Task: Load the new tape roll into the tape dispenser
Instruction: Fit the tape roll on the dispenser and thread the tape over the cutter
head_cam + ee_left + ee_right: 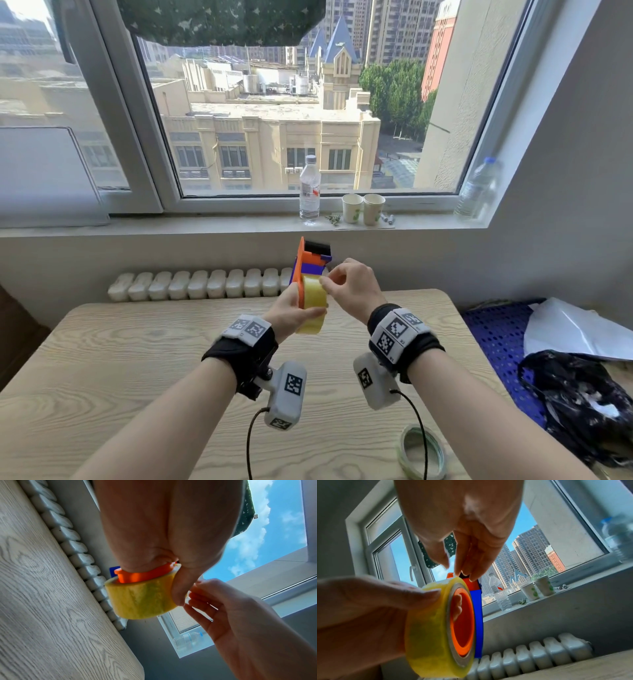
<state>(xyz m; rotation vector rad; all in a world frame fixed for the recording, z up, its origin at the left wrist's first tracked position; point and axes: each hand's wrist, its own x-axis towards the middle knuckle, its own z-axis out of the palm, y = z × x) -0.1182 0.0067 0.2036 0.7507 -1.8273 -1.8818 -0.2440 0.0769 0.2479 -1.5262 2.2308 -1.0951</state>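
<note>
Above the wooden tabletop (137, 359), held up in mid-air before a window, sits an orange and blue tape dispenser (310, 263) with a yellow tape roll (311, 305) already seated on its orange hub. The left hand (291, 315) has its grip closed around the roll and dispenser together: the thumb presses across the roll's outer face, and in the right wrist view a fingertip shows through the hollow of the hub, so the fingers curl in behind. This hold seems meant to keep the roll from turning or slipping off while the other hand works.

The right hand (352, 284) comes in from above with a narrow grip, its fingertips (458, 572) pinched together at the roll's top edge, just beside the dispenser's frame. It looks to be picking at the loose end of the tape (whether any tape is actually caught between the fingers cannot be told).

Judging from this, the roll is mounted, and what remains is freeing the tape end and leading it toward the black cutter end at the top.

On the tabletop near the right forearm lies a pale ring (423, 452), possibly a spent roll. A water bottle (310, 190) and two paper cups (363, 208) stand on the windowsill.
</note>
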